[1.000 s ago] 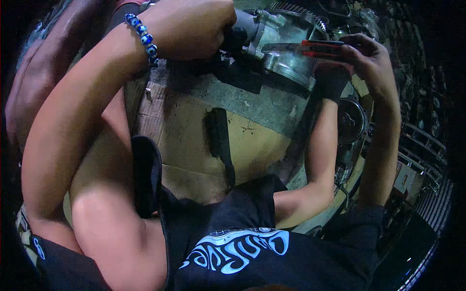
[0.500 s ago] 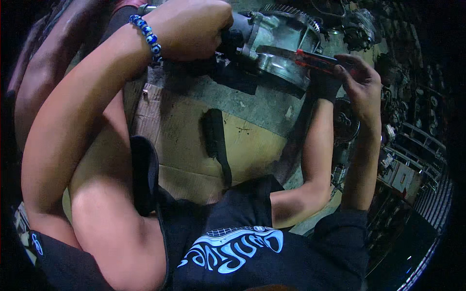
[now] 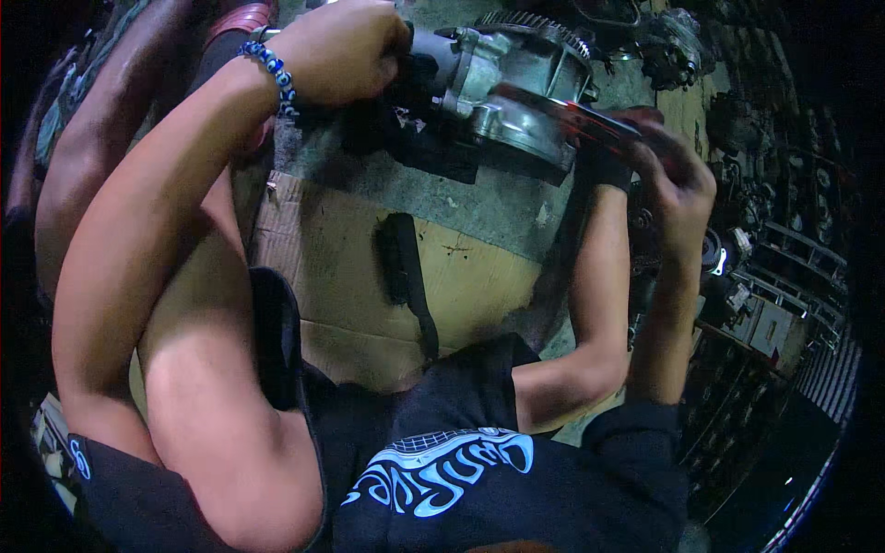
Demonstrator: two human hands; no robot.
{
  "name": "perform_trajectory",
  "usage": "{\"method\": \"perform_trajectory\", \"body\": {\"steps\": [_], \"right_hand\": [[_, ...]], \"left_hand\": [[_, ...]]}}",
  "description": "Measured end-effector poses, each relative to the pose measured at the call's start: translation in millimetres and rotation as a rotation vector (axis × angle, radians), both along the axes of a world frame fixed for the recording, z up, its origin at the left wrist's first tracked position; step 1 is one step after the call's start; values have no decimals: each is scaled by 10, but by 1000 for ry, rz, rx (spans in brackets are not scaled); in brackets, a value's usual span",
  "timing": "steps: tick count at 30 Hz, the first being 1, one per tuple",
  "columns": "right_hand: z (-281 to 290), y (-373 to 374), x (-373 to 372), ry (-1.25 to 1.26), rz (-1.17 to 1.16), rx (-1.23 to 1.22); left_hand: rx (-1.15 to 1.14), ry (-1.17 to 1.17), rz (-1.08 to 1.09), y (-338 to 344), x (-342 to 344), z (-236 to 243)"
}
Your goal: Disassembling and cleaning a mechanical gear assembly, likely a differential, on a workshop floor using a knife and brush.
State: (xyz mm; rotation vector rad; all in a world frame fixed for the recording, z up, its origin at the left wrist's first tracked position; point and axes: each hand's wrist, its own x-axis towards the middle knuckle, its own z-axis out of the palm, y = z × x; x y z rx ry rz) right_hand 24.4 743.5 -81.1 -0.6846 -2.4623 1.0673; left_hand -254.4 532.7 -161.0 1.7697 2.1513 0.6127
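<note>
A metal gear housing (image 3: 521, 83) with a toothed ring along its far edge lies on the floor ahead of me. My left hand (image 3: 355, 57), with a blue beaded bracelet at its wrist, is closed in a fist beside the housing's left end. What its fingers hold is hidden. My right hand (image 3: 678, 170) grips a knife-like tool (image 3: 590, 122) with a red and black handle. Its dark flat blade points left across the housing's near side; blur hides whether it touches the metal.
A black brush (image 3: 404, 263) lies on the cardboard sheet (image 3: 332, 249) between my legs. Greasy metal parts (image 3: 678, 51) sit at the far right, with more machine parts down the right side. Another bare limb (image 3: 101, 138) shows at the left edge.
The knife-like tool has tilted, and its handle is blurred now. My right hand has shifted slightly left and down. The whole view has shifted a little; my left hand stays by the housing.
</note>
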Motion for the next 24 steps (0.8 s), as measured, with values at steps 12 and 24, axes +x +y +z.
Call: {"method": "perform_trajectory", "body": {"steps": [12, 24], "right_hand": [[-979, -903, 1418, 35, -776, -500], [-982, -942, 1370, 2, -601, -467]], "left_hand": [[231, -238, 95, 404, 298, -219], [14, 14, -203, 576, 533, -216]]}}
